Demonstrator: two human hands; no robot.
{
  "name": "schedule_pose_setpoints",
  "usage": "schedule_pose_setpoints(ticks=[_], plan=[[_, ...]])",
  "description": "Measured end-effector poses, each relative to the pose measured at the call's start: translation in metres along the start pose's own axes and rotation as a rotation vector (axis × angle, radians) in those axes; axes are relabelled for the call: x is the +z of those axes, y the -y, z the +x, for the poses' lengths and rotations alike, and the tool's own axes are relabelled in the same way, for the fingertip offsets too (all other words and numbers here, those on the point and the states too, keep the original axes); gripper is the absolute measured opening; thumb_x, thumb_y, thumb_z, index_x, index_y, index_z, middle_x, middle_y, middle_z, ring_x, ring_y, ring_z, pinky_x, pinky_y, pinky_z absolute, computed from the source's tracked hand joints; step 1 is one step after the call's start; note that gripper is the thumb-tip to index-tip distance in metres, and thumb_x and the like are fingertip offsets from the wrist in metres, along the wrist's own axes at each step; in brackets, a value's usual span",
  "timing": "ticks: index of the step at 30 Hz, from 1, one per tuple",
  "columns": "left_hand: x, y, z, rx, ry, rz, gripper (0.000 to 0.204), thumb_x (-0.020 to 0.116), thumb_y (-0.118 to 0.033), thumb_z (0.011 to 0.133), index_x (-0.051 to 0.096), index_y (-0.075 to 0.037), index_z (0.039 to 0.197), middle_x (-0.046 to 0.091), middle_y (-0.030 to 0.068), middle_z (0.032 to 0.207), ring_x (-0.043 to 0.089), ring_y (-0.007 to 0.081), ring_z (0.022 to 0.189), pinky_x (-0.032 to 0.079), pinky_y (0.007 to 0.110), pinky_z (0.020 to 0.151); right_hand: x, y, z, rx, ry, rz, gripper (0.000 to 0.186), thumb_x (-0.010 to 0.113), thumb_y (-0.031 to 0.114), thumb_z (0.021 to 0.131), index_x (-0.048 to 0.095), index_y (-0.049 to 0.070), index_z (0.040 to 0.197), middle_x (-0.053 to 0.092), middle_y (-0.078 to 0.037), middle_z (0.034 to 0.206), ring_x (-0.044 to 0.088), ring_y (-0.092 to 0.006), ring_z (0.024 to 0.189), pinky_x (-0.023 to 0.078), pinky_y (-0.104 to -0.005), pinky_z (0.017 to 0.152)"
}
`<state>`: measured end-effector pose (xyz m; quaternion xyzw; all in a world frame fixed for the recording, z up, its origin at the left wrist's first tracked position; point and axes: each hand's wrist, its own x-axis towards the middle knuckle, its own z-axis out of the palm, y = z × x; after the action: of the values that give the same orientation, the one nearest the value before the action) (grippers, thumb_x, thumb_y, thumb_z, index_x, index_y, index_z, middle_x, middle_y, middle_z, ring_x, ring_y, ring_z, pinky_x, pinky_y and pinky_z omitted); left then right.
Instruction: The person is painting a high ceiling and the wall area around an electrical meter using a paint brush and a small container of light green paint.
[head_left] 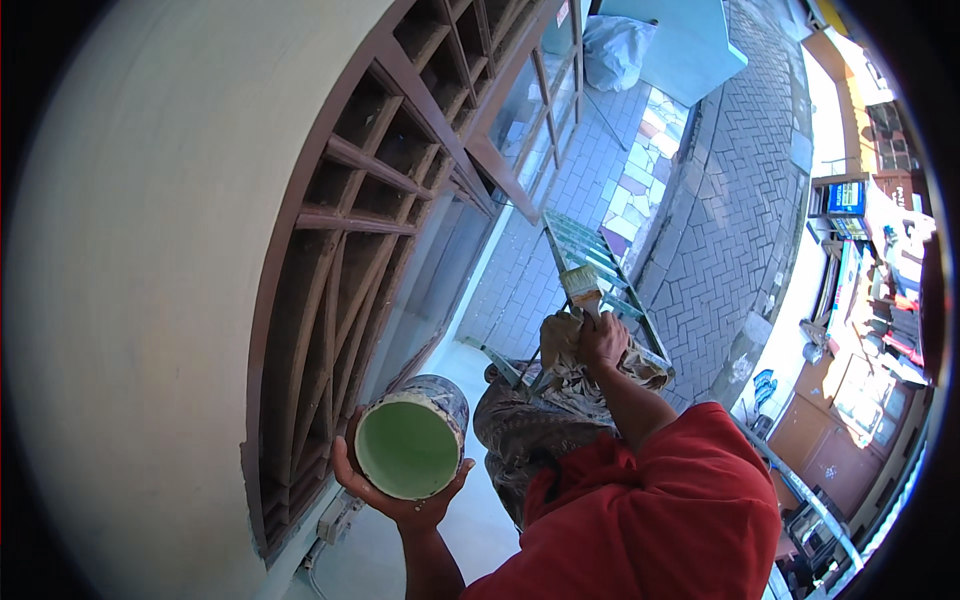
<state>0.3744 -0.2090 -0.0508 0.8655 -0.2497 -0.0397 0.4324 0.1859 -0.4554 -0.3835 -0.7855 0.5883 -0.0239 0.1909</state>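
Left fingers (347, 464) hold the paint can (450, 400) between them.

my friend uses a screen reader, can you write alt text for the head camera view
A person in a red shirt holds a tub, pale green inside, in the left hand and a paintbrush in the right hand, beside a brown lattice window, a green ladder and a paved lane.

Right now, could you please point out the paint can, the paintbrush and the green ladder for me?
Paint can (455, 402): head view, on its outer wall, just beyond the rim.
Paintbrush (580, 281): head view, on the bristles.
Green ladder (620, 308): head view, on one of its steps.
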Motion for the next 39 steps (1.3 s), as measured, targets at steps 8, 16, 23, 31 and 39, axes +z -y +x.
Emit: schedule_pose_setpoints(ticks=[8, 16, 23, 31, 39], plan=[[0.044, 0.018, 0.036, 0.120, 0.040, -0.030, 0.138, 0.099, -0.048, 0.063, 0.009, -0.008, 0.160, 0.041, 0.0271, 0.152, 0.048, 0.0430, 0.140, 0.045, 0.060, 0.118, -0.003, 0.001, 0.002, -0.043, -0.018, 0.039, 0.028, 0.071, 0.034, 0.089, 0.060, 0.008, 0.087, 0.067, -0.012, 0.088, 0.066, -0.0349, 0.095, 0.046, -0.0480, 0.091], [0.083, 0.050, 0.046, 0.214, 0.130, -0.076, 0.140, 0.099, -0.053, 0.062, 0.011, -0.007, 0.161, 0.042, 0.0273, 0.154, 0.049, 0.0425, 0.141, 0.044, 0.059, 0.119, -0.007, -0.001, 0.002, -0.078, -0.049, 0.077, 0.029, 0.075, 0.030, 0.086, 0.058, 0.008, 0.082, 0.065, -0.011, 0.086, 0.064, -0.0353, 0.090, 0.045, -0.0486, 0.085], [0.117, 0.080, 0.042, 0.288, 0.142, -0.188, 0.139, 0.099, -0.050, 0.064, 0.010, -0.005, 0.161, 0.042, 0.0277, 0.154, 0.048, 0.0422, 0.142, 0.043, 0.058, 0.120, -0.009, -0.002, 0.001, -0.101, -0.061, 0.094, 0.029, 0.075, 0.032, 0.088, 0.060, 0.007, 0.087, 0.066, -0.012, 0.090, 0.064, -0.0358, 0.092, 0.045, -0.0483, 0.085], [0.122, 0.117, 0.009, 0.286, 0.083, -0.215, 0.139, 0.099, -0.051, 0.064, 0.010, -0.006, 0.161, 0.042, 0.0275, 0.154, 0.047, 0.0419, 0.143, 0.042, 0.058, 0.121, -0.009, 0.003, 0.000, -0.072, -0.084, 0.095, 0.030, 0.073, 0.033, 0.090, 0.058, 0.007, 0.086, 0.066, -0.012, 0.090, 0.064, -0.0355, 0.093, 0.045, -0.0482, 0.085], [0.104, 0.155, -0.049, 0.256, 0.057, -0.264, 0.136, 0.100, -0.042, 0.064, 0.011, -0.006, 0.161, 0.042, 0.0263, 0.156, 0.047, 0.0408, 0.143, 0.043, 0.056, 0.121, -0.004, 0.005, -0.006, -0.061, -0.128, 0.138, 0.035, 0.070, 0.039, 0.095, 0.062, 0.006, 0.088, 0.070, -0.015, 0.094, 0.066, -0.0381, 0.098, 0.046, -0.0489, 0.089]])
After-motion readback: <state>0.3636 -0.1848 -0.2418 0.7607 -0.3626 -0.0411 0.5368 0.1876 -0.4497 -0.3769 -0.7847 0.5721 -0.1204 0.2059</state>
